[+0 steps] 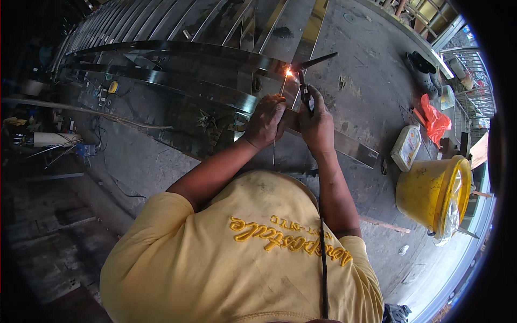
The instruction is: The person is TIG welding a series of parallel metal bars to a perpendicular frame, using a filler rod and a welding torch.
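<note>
My right hand [316, 125] is closed around a black TIG welding torch [305, 92], whose long back cap points up and to the right. A bright orange-white glow burns at the torch's tip, at the right end of a shiny metal bar [177, 48]. My left hand [264, 124] pinches a thin filler rod [274, 153]; its upper end reaches toward the glow and its lower end hangs below the fist. A second long metal bar [215, 92] runs nearer to me, beside my left hand. A flat metal strip [355, 147] extends rightward from under my right hand.
Several parallel metal slats [161, 21] spread across the far left. A yellow tape measure [113, 86] lies left. At right are a yellow bucket [420, 194], a white tub [405, 149], a red plastic bag [432, 119] and dark clogs [423, 75]. A black cable [323, 264] crosses my shirt.
</note>
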Motion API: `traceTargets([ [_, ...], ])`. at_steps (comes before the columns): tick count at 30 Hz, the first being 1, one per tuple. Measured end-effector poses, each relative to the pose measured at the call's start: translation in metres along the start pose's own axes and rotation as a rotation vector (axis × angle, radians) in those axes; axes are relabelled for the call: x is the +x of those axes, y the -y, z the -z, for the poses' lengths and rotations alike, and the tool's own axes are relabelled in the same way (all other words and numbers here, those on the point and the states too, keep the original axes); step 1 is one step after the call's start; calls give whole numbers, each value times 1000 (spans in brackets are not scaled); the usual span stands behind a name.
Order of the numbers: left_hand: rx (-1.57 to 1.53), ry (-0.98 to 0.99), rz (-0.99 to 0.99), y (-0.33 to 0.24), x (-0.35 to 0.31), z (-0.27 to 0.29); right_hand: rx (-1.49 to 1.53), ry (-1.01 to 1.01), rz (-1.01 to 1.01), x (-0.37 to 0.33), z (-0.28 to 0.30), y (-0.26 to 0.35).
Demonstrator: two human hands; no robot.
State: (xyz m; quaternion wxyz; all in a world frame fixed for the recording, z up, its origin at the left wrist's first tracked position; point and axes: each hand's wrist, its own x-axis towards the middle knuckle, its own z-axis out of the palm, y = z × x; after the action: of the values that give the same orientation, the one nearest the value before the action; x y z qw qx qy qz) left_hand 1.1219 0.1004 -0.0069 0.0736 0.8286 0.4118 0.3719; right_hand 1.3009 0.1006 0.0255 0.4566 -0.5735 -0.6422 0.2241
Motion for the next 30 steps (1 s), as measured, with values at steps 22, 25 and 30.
traceTargets([
  [22, -11, -29, -17, -1, 3, 2, 43, 125, -184, 1, 10, 13],
  [25, -6, -41, -24, -3, 4, 3, 33, 127, -162, 0, 8, 7],
  [30, 40, 28, 28, 2, -4, -2, 73, 177, -207, 0, 9, 8],
])
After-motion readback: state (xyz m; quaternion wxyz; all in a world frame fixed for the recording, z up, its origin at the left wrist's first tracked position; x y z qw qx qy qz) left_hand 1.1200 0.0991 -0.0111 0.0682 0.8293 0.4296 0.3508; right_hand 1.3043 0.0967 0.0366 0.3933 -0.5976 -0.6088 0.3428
